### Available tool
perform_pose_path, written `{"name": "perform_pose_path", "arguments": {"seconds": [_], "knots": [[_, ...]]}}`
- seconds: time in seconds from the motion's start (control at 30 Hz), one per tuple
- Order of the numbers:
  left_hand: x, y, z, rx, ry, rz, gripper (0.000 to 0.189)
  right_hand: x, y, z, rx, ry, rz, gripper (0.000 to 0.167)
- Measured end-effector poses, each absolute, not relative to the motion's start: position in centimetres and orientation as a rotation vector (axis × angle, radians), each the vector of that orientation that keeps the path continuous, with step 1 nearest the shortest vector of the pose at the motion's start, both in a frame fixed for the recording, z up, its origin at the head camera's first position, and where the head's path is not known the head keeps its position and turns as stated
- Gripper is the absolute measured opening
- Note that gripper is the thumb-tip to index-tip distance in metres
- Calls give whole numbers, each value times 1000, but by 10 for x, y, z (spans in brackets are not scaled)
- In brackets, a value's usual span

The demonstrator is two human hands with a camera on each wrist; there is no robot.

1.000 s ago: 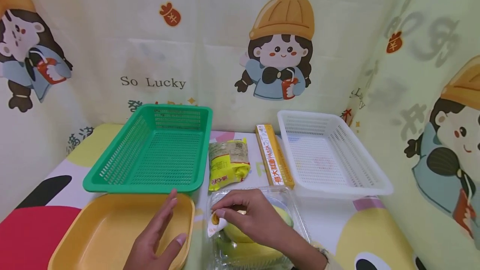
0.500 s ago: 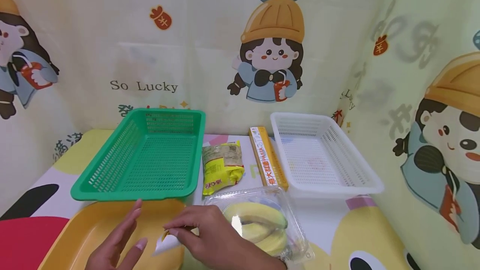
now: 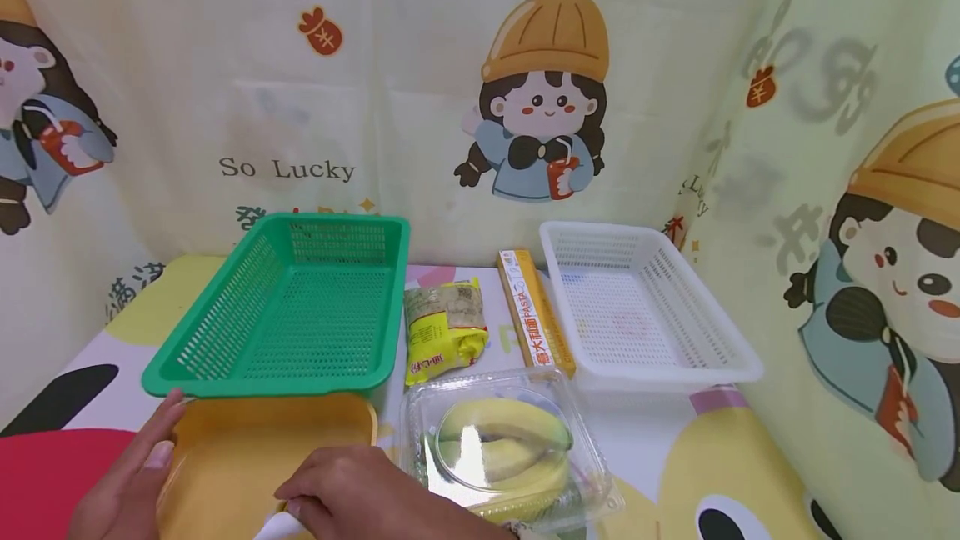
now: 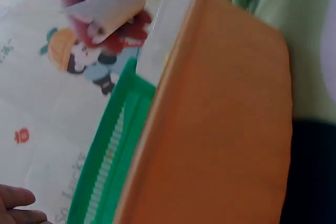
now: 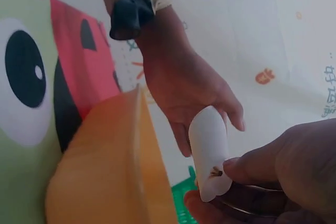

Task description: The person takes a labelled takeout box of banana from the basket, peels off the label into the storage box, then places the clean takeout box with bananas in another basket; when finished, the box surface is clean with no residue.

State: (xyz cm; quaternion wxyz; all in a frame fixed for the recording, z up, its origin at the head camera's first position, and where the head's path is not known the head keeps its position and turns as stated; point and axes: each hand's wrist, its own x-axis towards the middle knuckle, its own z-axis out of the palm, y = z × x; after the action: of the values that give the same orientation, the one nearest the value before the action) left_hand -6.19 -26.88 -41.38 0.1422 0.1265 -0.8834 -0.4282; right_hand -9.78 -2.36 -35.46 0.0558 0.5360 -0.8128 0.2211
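Over the orange basin [image 3: 217, 457], my right hand [image 3: 363, 494] pinches a small white packet [image 5: 209, 145] with a brown mark. It looks curved or rolled, and its kind cannot be told. In the left wrist view, fingers grip the white packet [image 4: 107, 11] above the basin's rim. My left hand [image 3: 127, 486] is at the basin's left side, fingers straight and holding nothing. Just right of my right hand stands a clear plastic clamshell box [image 3: 596, 490], with bananas [image 3: 510, 423] visible in it.
Behind the basin sits a green basket [image 3: 322, 315]. A yellow bag [image 3: 444, 332] and a pasta box [image 3: 534, 311] lie between it and a white basket [image 3: 637, 315]. A printed curtain [image 3: 420, 107] hangs behind the table.
My right hand has carried the white packet leftward from the clamshell box to over the basin. My left hand has moved left, to the basin's left side.
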Motion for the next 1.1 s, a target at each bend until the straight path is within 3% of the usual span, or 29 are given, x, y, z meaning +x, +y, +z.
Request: {"name": "perform_pose_path", "arguments": {"seconds": [0.33,0.87,1.1], "knots": [[-64,-310,-435,461,-2686,-868,60,-100,-33,-371,1573,-2548,466,18],[-77,-328,-448,477,-2799,-896,67,-101,-23,-369,1507,-2534,664,16],[-77,-324,-434,502,-2748,-886,65,-99,-14,-359,1522,-2467,695,18]]}}
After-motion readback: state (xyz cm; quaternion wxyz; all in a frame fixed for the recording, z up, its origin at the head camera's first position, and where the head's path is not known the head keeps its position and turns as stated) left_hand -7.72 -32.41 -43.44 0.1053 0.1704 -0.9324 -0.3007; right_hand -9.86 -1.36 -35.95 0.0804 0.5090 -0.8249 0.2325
